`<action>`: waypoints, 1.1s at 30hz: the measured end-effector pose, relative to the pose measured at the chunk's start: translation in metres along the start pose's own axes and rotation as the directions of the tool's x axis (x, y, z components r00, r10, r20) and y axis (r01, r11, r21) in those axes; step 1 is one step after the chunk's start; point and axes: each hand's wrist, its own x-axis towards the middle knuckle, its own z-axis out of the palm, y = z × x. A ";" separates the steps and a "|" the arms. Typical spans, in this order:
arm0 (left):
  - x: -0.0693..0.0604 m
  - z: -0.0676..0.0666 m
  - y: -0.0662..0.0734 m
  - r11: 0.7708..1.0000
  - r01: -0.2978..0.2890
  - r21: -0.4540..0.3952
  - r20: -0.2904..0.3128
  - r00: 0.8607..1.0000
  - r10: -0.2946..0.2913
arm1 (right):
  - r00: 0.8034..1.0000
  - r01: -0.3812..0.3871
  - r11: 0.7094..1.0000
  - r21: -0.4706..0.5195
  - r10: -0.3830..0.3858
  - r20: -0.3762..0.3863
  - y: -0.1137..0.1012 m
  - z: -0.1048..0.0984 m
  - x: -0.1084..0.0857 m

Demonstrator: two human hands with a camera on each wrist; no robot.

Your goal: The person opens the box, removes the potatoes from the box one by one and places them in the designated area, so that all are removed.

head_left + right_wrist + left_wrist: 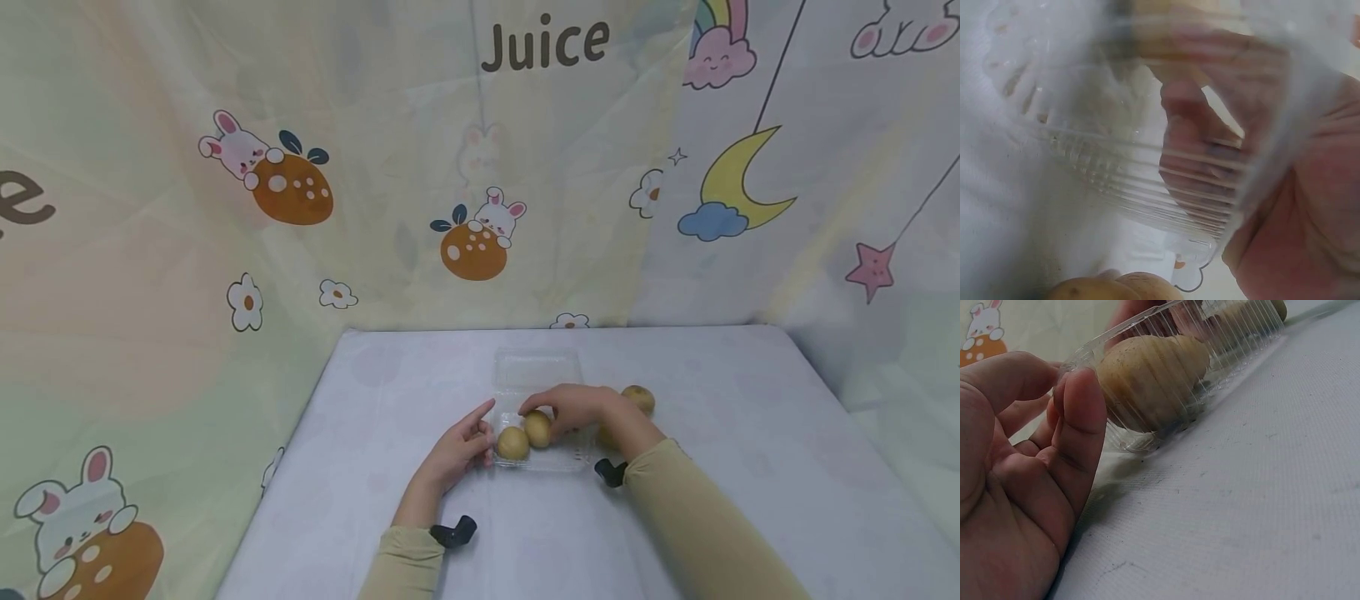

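A clear plastic clamshell box [536, 367] stands on the table with its lid folded back. Two round, yellow-brown potatoes sit in its left part: one potato [513, 443] near the front left corner, the other potato [537, 428] just behind and right of it. My left hand [457, 450] pinches the box's left rim between thumb and fingers, as the left wrist view shows. Reaching over the box from the right, my right hand [573, 406] holds the second potato between thumb and fingers. In the right wrist view the ribbed box wall blurs that hand's fingers.
Right of the box, partly behind the right forearm, lie a potato [639, 398] and another potato [607, 437]. A white cloth covers the table [390, 400]. Printed curtains [405, 167] hang behind it and at the sides. Each wrist wears a small black camera [453, 532].
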 end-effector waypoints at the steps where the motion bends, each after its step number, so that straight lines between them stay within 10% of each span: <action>1: 0.000 0.000 0.000 1.000 -0.001 0.003 -0.002 1.000 0.001 | 1.000 -0.001 1.000 0.016 0.001 -0.004 0.001 0.000 0.000; 12: 0.000 0.001 0.000 1.000 -0.002 0.000 -0.002 1.000 0.002 | 0.998 -0.015 0.991 0.135 0.023 -0.056 -0.002 -0.007 -0.011; 22: 0.001 0.001 0.000 1.000 0.012 0.009 -0.021 1.000 -0.012 | 0.972 0.163 0.968 0.190 -0.124 -0.198 -0.002 -0.014 -0.031; 33: 0.001 0.001 0.000 1.000 0.009 0.016 -0.025 1.000 -0.009 | 0.940 0.102 0.961 0.256 -0.008 -0.342 0.025 -0.012 -0.060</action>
